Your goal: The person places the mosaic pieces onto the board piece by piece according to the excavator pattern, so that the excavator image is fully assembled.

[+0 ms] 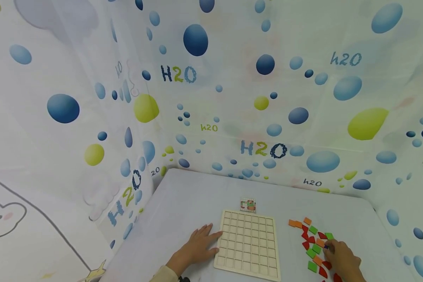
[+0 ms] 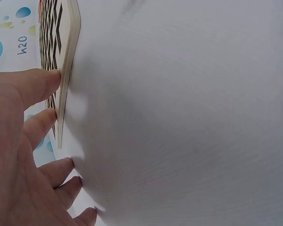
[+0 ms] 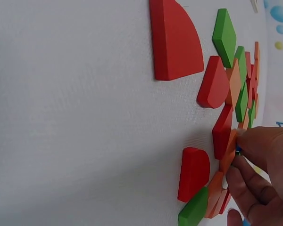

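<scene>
Right hand (image 1: 342, 256) pinches a tile from the tile heap (image 1: 315, 246); open left hand (image 1: 197, 246) steadies the grid board (image 1: 248, 244), which awaits placing.

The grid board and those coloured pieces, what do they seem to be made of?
The grid board looks like pale, unpainted wood, probably thin plywood: matte, light tan, with a visible edge thickness. The coloured pieces seem to be painted wood, though plastic is possible: thick flat slabs with an even, matte red, green or orange coat.
</scene>
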The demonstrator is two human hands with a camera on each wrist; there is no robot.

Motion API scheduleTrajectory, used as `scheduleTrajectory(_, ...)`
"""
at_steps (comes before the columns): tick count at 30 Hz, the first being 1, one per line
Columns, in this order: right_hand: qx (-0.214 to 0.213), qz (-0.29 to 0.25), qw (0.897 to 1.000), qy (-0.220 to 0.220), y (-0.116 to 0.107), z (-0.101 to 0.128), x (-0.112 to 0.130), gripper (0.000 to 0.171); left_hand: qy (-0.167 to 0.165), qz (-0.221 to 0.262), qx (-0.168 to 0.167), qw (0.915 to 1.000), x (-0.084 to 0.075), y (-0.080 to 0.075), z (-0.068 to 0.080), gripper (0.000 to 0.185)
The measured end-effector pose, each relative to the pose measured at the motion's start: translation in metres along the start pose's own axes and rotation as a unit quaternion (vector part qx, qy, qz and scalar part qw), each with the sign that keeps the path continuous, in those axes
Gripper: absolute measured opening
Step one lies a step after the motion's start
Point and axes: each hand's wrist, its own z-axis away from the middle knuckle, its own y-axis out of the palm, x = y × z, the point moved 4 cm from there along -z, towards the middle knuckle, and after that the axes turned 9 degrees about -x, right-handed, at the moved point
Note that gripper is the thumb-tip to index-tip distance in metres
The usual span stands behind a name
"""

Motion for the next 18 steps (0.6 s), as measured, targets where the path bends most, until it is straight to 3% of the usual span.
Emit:
scheduleTrajectory(8, -0.004, 0.01, 1.0, -0.019, -0.0011, 0.0041, 0.005, 0.036, 0.002, 0.005, -0.004, 1.0, -0.0009, -0.0008, 0.0008, 0.06)
scheduleTrajectory(18, 0.009, 0.008, 1.0, -0.007, 0.002, 0.0001, -0.0002, 0.052, -0.006, 0.007, -0.003, 1.0, -0.0022, -0.0023, 0.0017, 0.06)
